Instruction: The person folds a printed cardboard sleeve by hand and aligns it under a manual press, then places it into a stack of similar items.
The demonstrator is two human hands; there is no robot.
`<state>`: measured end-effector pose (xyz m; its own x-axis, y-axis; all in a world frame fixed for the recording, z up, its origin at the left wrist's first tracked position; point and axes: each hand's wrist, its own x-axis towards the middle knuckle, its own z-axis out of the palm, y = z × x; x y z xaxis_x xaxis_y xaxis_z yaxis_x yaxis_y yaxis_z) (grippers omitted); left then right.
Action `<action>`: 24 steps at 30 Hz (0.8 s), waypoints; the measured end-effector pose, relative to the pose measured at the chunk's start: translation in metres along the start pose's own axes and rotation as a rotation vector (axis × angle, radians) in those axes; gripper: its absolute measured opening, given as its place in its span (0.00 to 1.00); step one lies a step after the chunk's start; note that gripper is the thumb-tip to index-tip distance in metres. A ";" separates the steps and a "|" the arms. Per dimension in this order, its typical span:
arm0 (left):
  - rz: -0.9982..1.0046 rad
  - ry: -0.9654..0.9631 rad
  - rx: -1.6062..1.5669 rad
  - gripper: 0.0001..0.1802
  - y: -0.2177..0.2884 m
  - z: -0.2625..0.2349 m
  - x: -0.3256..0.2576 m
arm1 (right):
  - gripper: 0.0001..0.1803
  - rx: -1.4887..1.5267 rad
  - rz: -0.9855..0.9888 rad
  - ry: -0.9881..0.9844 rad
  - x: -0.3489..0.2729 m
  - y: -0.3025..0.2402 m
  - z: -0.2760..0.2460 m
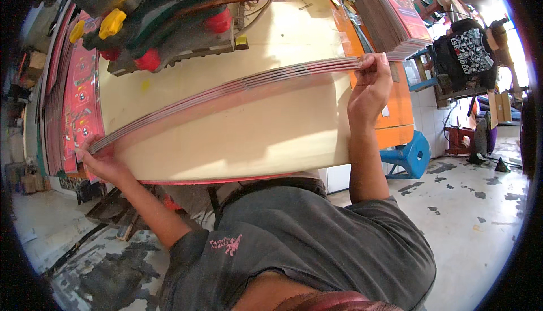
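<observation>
A long stack of several thin printed cardboard sheets (243,83) spans between my two hands, seen nearly edge-on and bowed slightly upward. My left hand (103,164) has its fingers and thumb closed on the stack's left end, beside a tall pile of pink printed sheets (83,96). At the far right end, my right hand (371,87) pinches the same stack between thumb and fingers, higher than the left. Beneath the sheets lies a cream-coloured work surface (226,147), with a blurred pink tint just under the stack.
A dark machine with a green bar (178,5), red knobs and yellow knobs overhangs the far left of the surface. To the right stand an orange table (396,135), another sheet pile (416,28) on it, and a blue stool (416,155). Dark patches mark the floor (452,215).
</observation>
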<state>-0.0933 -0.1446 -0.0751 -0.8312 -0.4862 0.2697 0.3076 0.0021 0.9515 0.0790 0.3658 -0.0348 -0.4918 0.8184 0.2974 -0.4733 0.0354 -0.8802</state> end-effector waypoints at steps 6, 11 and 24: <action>0.043 -0.004 0.017 0.35 0.005 0.005 -0.003 | 0.18 0.018 0.037 -0.005 0.000 0.000 0.002; 0.071 -0.003 0.028 0.36 0.001 0.001 -0.001 | 0.20 -0.001 0.023 -0.026 -0.001 0.002 0.004; 0.035 0.079 -0.205 0.31 -0.013 -0.007 0.007 | 0.24 -0.128 -0.010 -0.119 -0.006 -0.001 0.009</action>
<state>-0.1001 -0.1542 -0.0863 -0.7820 -0.5561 0.2815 0.4297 -0.1538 0.8898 0.0761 0.3562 -0.0323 -0.5739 0.7445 0.3410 -0.3852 0.1220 -0.9147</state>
